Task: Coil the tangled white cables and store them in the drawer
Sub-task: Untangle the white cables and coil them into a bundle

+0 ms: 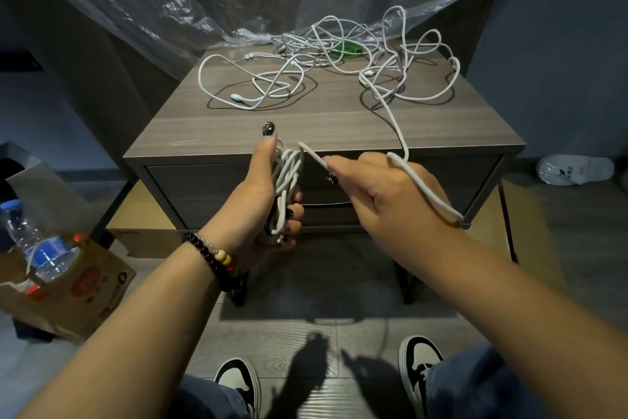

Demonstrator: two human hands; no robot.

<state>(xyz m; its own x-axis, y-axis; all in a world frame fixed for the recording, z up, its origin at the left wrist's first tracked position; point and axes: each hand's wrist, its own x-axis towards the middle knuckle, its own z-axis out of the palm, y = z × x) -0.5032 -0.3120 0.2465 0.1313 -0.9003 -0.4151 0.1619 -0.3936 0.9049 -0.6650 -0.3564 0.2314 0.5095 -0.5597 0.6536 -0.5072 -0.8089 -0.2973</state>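
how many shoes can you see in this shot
3. Two black-and-white sneakers on the person's feet at the bottom, the left sneaker and the right sneaker. A white shoe lies on the floor to the nightstand's right. Others may be out of view.

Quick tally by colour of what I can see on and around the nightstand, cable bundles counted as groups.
White: 3 – coil in left hand, loose cable, tangled pile
Green: 1 – item under pile
Clear with blue label: 1 – bottle
Total: 5
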